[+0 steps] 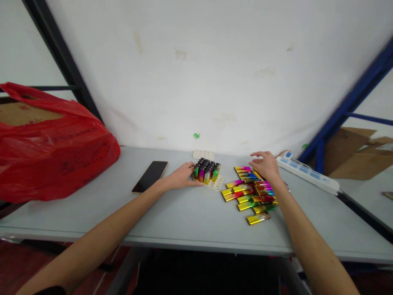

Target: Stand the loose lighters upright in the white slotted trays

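Observation:
Several colourful lighters with black tops [206, 170] stand upright in a pale tray [217, 183], whose right end shows bare slots. My left hand [183, 177] rests at the left side of this group, thumb along the front and fingers behind, apart and around its edge. On the right, many shiny lighters [242, 192] lie flat in a loose pile. Over the back right of that pile is my right hand [264, 164], its fingers bent and apart, with nothing visible between them. A second pale tray [204, 155] lies behind the standing lighters.
A black phone [151, 176] lies left of my left hand. A red plastic bag [55, 143] bulges over the table's left end. A white power strip [308, 174] runs along the right, near a cardboard box [346, 153]. The wall rises behind the table [184, 221].

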Tool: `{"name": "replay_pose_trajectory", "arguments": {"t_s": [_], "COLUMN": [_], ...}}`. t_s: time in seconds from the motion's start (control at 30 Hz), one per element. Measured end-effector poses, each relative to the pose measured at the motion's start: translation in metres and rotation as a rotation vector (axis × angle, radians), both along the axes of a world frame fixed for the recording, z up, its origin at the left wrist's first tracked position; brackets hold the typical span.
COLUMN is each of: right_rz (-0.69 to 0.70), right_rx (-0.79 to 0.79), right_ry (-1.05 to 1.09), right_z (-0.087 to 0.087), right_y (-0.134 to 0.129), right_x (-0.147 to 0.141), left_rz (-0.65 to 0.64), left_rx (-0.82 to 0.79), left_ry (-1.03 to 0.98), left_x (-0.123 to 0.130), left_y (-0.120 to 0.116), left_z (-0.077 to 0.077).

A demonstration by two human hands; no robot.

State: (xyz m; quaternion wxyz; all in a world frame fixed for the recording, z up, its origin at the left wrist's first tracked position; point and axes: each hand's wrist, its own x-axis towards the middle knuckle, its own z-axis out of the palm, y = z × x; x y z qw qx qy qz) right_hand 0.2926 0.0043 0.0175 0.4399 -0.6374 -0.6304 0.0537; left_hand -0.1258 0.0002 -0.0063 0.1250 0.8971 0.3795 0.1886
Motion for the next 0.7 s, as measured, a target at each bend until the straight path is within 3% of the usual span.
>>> {"name": "replay_pose_trajectory", "arguments": {"t_s": [0.2, 0.43, 0.7], "right_rz": [-0.090, -0.056, 0.013], "right_rx": [0.063, 0.013, -0.084], "right_ry": [-0.164, -0.212, -0.369], "right_z": [-0.002, 0.000, 0.016], "right_y": [0.001, 0.001, -0.006], "right_x": [0.007, 0.004, 0.006], "left_rz": [-0.013, -0.002, 0.000], "left_rx": [0.007, 0.012, 0.015], "left_ry": [-0.013, 0.000, 0.023], "left_x": [-0.001, 0.000, -0.001], "left_y": [0.001, 0.000, 0.001], "left_z": [-0.001, 0.000, -0.001]}}
